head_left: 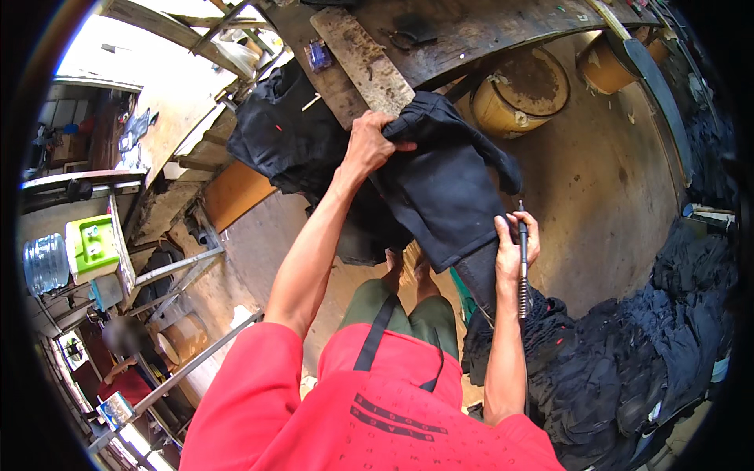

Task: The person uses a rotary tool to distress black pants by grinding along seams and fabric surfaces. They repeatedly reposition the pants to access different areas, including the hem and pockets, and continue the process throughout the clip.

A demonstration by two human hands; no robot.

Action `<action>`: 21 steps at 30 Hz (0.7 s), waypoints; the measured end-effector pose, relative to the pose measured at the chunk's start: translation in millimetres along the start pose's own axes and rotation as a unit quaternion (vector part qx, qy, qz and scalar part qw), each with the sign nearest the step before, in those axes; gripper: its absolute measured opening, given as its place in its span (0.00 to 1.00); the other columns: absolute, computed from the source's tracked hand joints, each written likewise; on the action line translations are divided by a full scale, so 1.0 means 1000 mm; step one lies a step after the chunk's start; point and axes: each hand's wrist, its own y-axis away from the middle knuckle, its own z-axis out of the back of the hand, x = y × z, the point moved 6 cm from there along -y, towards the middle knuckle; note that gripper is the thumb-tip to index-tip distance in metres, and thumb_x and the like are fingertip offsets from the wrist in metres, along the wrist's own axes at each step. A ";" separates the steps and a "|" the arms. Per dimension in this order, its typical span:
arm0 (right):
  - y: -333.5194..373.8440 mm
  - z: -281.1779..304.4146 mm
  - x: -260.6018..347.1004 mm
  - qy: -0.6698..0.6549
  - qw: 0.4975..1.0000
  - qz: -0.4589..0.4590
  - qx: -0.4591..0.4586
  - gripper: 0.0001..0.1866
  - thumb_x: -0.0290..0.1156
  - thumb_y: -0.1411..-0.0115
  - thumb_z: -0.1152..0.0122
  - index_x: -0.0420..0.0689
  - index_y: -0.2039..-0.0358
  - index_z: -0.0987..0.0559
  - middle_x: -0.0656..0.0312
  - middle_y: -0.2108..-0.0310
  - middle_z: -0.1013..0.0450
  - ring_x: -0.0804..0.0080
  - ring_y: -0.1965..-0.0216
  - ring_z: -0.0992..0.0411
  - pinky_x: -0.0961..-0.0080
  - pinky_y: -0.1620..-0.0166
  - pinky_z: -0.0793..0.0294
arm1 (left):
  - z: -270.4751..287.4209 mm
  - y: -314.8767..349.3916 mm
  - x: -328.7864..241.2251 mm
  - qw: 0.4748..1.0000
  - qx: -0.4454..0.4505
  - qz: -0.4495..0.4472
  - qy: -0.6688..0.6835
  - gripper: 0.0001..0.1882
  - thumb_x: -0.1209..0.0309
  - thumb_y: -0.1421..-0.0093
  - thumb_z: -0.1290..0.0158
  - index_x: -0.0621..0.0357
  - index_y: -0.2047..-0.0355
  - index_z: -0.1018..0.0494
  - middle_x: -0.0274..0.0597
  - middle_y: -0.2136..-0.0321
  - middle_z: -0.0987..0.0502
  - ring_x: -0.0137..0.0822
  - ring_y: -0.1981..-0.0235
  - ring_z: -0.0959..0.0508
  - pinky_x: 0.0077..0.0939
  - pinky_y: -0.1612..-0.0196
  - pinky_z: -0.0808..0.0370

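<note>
1. The left hand (367, 144) has its fingers curled tight over a bunched fold of a dark garment (440, 188), pinning the cloth at the near edge of the wooden bench (471, 31).
2. The right hand (514, 247) wraps closed around a slim black rotary tool (522, 267); its tip points up at the garment's lower right edge, and a ribbed flexible shaft hangs down below the fist.
3. The garment drapes off the bench's front edge, hanging down between the two hands, with its top still lying on the bench.
4. A pale, worn wooden plank (363, 59) lies slanted on the bench top, just behind the left hand.
5. A second dark garment (271, 125) hangs over the bench edge to the left.
6. A large heap of dark clothes (628, 361) is piled on the floor at the right.
7. Two round, tan drums (522, 94) stand under the bench's far side.
8. The floor (605, 196) is bare, stained concrete.
9. At far left stand a clear water jug (45, 263) and a green-and-white box (92, 247).
</note>
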 end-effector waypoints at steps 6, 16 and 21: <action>-0.006 0.013 -0.021 -0.012 0.996 -0.082 0.035 0.20 0.24 0.40 0.16 0.45 0.51 0.18 0.66 0.62 0.19 0.81 0.62 0.22 0.78 0.53 0.20 | 0.014 0.029 -0.015 0.967 -0.176 0.153 -0.103 0.69 0.38 0.68 0.16 0.52 0.28 0.35 0.50 0.32 0.34 0.53 0.28 0.38 0.54 0.27 0.39; 0.006 -0.055 0.068 0.096 0.943 0.253 0.192 0.11 0.30 0.26 0.33 0.38 0.50 0.12 0.51 0.54 0.13 0.51 0.46 0.16 0.52 0.34 0.23 | -0.009 0.078 -0.008 0.972 -0.153 0.126 0.129 0.37 0.56 0.51 0.17 0.52 0.43 0.20 0.51 0.40 0.27 0.46 0.41 0.21 0.41 0.40 0.21; 0.027 -0.135 0.079 0.110 0.885 0.358 0.275 0.21 0.21 0.35 0.30 0.32 0.41 0.20 0.45 0.55 0.14 0.49 0.51 0.13 0.57 0.45 0.14 | 0.008 0.071 -0.016 0.982 -0.150 0.111 0.000 0.26 0.49 0.54 0.17 0.39 0.56 0.10 0.52 0.31 0.35 0.55 0.32 0.31 0.47 0.31 0.30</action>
